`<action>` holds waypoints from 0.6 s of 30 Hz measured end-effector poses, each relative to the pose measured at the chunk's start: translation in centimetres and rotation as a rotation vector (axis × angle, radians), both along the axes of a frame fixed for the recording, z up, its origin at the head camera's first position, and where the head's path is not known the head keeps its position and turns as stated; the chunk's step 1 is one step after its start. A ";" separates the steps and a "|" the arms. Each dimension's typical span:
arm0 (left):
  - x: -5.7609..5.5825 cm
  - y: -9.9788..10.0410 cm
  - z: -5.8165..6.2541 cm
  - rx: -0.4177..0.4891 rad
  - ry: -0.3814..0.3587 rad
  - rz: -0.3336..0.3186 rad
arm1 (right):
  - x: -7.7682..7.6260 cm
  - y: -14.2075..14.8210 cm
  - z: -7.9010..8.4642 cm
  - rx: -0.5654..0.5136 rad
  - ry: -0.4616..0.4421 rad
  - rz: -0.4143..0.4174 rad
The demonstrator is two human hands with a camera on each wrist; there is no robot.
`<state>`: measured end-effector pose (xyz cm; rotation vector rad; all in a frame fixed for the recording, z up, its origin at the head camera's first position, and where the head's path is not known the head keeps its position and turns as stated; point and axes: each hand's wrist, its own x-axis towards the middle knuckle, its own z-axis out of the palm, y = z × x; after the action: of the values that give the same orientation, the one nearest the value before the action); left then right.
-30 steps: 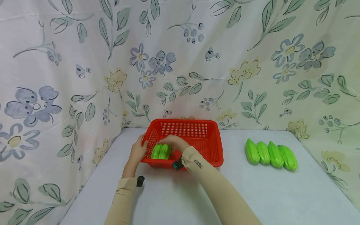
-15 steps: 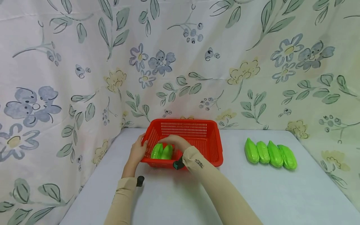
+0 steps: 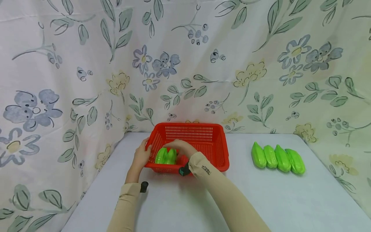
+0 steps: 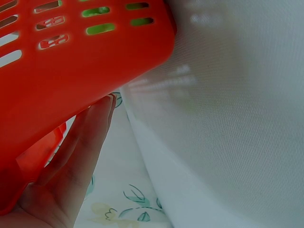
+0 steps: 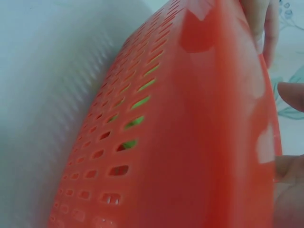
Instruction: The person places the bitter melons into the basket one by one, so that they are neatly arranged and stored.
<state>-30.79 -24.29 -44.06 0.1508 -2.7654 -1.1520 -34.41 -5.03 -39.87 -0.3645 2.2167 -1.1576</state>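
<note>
My left hand (image 3: 141,154) grips the left side of a red plastic basket (image 3: 221,145); in the left wrist view its fingers (image 4: 92,128) lie along the outer wall. Inside the basket's front left corner are two bright green, ridged, oblong fruits, a left one (image 3: 160,157) and a right one (image 3: 171,157), side by side. My right hand (image 3: 183,148) reaches over the front rim and curls over the right fruit, covering its top. In the right wrist view the basket wall hides the grip; parts of the right hand (image 5: 290,185) show at the right edge.
Several more of these green fruits (image 3: 277,158) lie in a slanting row on the white table (image 3: 243,193), to the right of the basket. A flower-printed curtain (image 3: 185,96) hangs behind the table and along its left side.
Half a second ago the right fruit leaned away to the right under my right hand; now it stands closer to the left one. My left hand stays on the basket.
</note>
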 end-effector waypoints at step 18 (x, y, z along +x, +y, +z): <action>0.0 -0.1 -0.1 -0.001 -0.001 0.006 | -0.3 1.7 0.5 -0.158 -0.119 -0.170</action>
<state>-30.80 -24.34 -44.12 0.1594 -2.7639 -1.1497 -34.68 -3.37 -39.35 -0.1680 2.0909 -1.4125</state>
